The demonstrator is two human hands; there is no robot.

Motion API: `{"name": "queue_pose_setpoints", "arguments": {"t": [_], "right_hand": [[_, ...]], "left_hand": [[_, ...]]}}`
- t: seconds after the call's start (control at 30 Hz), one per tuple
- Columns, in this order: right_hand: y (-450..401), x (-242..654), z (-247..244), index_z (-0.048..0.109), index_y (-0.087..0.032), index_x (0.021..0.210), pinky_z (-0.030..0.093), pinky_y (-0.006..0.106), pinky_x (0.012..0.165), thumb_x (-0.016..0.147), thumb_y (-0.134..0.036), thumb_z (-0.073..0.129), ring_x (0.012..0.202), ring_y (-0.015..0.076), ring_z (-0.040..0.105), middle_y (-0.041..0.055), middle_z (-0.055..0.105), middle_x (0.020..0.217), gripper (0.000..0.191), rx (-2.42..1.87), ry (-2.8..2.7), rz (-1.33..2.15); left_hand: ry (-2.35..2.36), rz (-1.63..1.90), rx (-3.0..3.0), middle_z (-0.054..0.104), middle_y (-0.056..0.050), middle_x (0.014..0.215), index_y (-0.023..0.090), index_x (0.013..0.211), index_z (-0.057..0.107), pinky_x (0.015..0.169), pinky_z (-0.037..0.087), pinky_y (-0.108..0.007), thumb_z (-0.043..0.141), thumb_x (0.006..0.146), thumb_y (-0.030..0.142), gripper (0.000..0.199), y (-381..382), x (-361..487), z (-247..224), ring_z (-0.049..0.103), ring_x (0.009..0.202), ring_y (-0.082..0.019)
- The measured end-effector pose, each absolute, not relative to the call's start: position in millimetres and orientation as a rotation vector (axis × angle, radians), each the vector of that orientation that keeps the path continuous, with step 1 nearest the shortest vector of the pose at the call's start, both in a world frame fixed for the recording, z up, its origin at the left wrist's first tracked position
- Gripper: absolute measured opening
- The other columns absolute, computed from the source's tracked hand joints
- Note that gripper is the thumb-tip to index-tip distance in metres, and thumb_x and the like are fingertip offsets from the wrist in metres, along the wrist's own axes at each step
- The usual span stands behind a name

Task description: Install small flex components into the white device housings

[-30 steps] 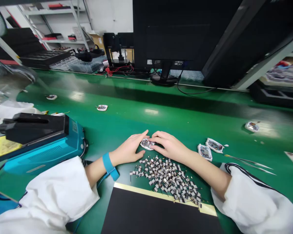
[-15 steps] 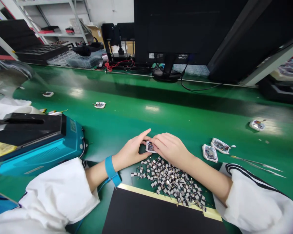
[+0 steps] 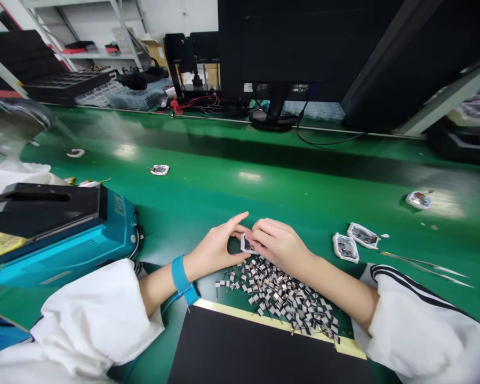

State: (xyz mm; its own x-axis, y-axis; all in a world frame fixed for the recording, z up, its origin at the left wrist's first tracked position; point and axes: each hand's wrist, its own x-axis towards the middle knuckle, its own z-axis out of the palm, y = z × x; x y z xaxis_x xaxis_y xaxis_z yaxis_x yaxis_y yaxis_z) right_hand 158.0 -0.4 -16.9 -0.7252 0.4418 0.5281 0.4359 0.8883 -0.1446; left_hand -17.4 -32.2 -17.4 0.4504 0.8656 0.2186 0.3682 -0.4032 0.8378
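Note:
A small white-framed circuit unit (image 3: 247, 244) is between my two hands. My left hand (image 3: 214, 248), with a blue strap on its wrist, holds the unit's left side between thumb and fingers. My right hand (image 3: 282, 242) has bent fingers pressed on the unit's right side and covers part of it. Just below my hands lies a pile of small grey and black parts (image 3: 286, 293). Two similar white-framed units, one (image 3: 345, 248) in front of the other (image 3: 363, 236), rest to the right, near metal tweezers (image 3: 428, 266).
A black mat (image 3: 264, 346) with a yellow edge lies in front. At the left stands a blue and black device (image 3: 72, 240). More units lie at far left (image 3: 76, 153), mid-left (image 3: 160, 169) and right (image 3: 418, 200). A monitor (image 3: 304, 48) stands behind.
The fingers of my right hand have shifted slightly and bent more over the unit. The view has tilted a little; the unit stays between my hands.

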Motion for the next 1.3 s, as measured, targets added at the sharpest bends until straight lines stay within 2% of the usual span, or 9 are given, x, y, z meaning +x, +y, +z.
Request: {"name": "queue_pose_setpoints", "arguments": {"t": [0.13,0.23,0.4,0.67,0.87,0.97,1.13,1.3], "right_hand": [[-3,159,-16,0.058,-0.01,0.077,0.041,0.023,0.064,0.086,-0.016,0.039,0.07,0.0132,0.047,0.0055,0.055,0.075,0.021,-0.625,-2.439,0.221],[-6,162,-12,0.059,-0.009,0.086,0.042,0.026,0.064,0.087,-0.014,0.035,0.072,0.015,0.049,0.0065,0.057,0.078,0.025,-0.656,-2.473,0.163],[-6,160,-10,0.06,-0.01,0.077,0.04,0.029,0.059,0.084,-0.016,0.041,0.066,0.0162,0.046,0.0066,0.057,0.073,0.021,-0.732,-2.453,-0.031],[-3,156,-15,0.059,-0.013,0.075,0.039,0.025,0.064,0.079,-0.014,0.054,0.071,0.012,0.047,0.0034,0.053,0.073,0.006,-0.737,-2.157,0.455],[-2,155,-15,0.057,-0.015,0.072,0.04,0.024,0.064,0.078,-0.014,0.055,0.07,0.0105,0.048,0.0018,0.051,0.072,0.007,-0.742,-2.064,0.584],[-1,158,-10,0.057,-0.015,0.071,0.04,0.025,0.064,0.079,-0.015,0.051,0.071,0.0113,0.047,0.0036,0.052,0.076,0.01,-0.694,-2.189,0.458],[2,168,-6,0.059,-0.015,0.08,0.037,0.027,0.061,0.08,-0.019,0.049,0.068,0.0128,0.043,0.0054,0.056,0.083,0.011,-0.628,-2.46,-0.014],[3,168,-7,0.057,-0.015,0.078,0.039,0.026,0.063,0.082,-0.02,0.048,0.07,0.012,0.045,0.0041,0.057,0.082,0.011,-0.607,-2.465,-0.042]], "left_hand": [[1.053,0.855,1.975,0.057,-0.002,0.1,0.02,0.127,0.025,0.083,0.046,-0.023,0.061,0.067,0.015,0.07,-34,-16,-17,0.055,0.086,-0.011],[1.094,0.853,1.981,0.057,-0.002,0.1,0.02,0.125,0.026,0.081,0.047,-0.023,0.061,0.067,0.014,0.068,-35,-16,-17,0.055,0.082,-0.01],[1.141,0.869,1.987,0.057,-0.002,0.098,0.019,0.122,0.029,0.082,0.047,-0.024,0.063,0.066,0.013,0.066,-36,-15,-15,0.055,0.082,-0.011],[1.041,0.976,1.71,0.057,-0.005,0.1,0.019,0.119,0.034,0.082,0.049,-0.023,0.065,0.066,0.017,0.061,-38,-13,-12,0.058,0.085,-0.011],[0.984,1.006,1.526,0.058,-0.006,0.098,0.016,0.112,0.039,0.082,0.049,-0.023,0.068,0.063,0.014,0.057,-37,-13,-11,0.059,0.087,-0.013],[0.939,1.022,1.485,0.058,-0.006,0.099,0.017,0.107,0.042,0.082,0.049,-0.023,0.068,0.063,0.014,0.051,-38,-13,-12,0.058,0.089,-0.013],[0.948,1.095,1.458,0.058,-0.005,0.096,0.016,0.097,0.043,0.081,0.05,-0.024,0.069,0.062,0.014,0.043,-41,-12,-14,0.058,0.089,-0.013],[0.962,1.049,1.48,0.057,-0.006,0.097,0.016,0.098,0.041,0.081,0.05,-0.026,0.069,0.062,0.014,0.046,-40,-12,-15,0.058,0.09,-0.014]]}}
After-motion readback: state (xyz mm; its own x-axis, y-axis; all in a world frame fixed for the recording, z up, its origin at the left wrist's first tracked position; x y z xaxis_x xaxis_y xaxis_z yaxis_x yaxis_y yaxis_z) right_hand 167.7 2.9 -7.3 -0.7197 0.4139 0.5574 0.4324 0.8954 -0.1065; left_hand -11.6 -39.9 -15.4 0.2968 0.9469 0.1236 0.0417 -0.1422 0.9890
